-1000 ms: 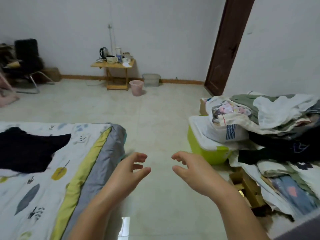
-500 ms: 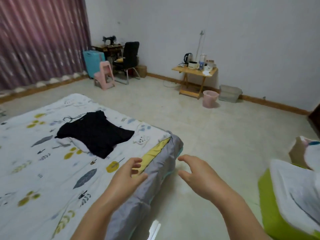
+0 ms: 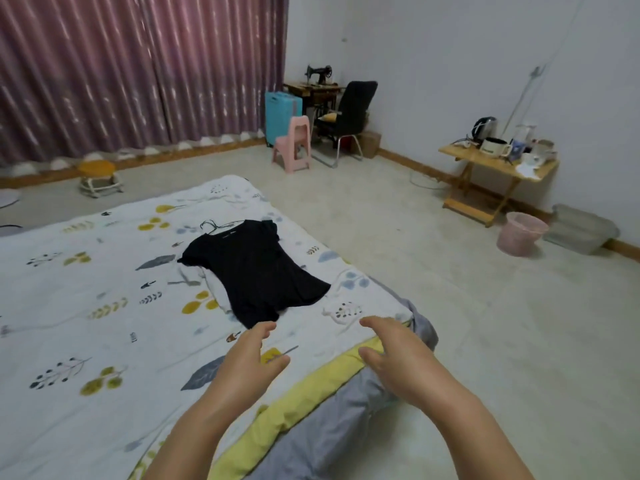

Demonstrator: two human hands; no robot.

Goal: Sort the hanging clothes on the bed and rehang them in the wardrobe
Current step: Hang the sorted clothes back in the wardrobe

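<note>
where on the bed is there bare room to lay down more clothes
Bare sheet lies left of the black top, toward the curtain side, and in the near strip between its hem and the left hand. The corner by the right hand is narrow, ending at the yellow edge.

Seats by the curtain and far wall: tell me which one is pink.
The small plastic chair beside the blue suitcase; the office chair is black, the low stool yellow-topped.

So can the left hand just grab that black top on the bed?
Probably yes. The left hand is open and empty, just short of the black top's near hem, with only bare bedsheet between them. Nothing lies on the top.
</note>
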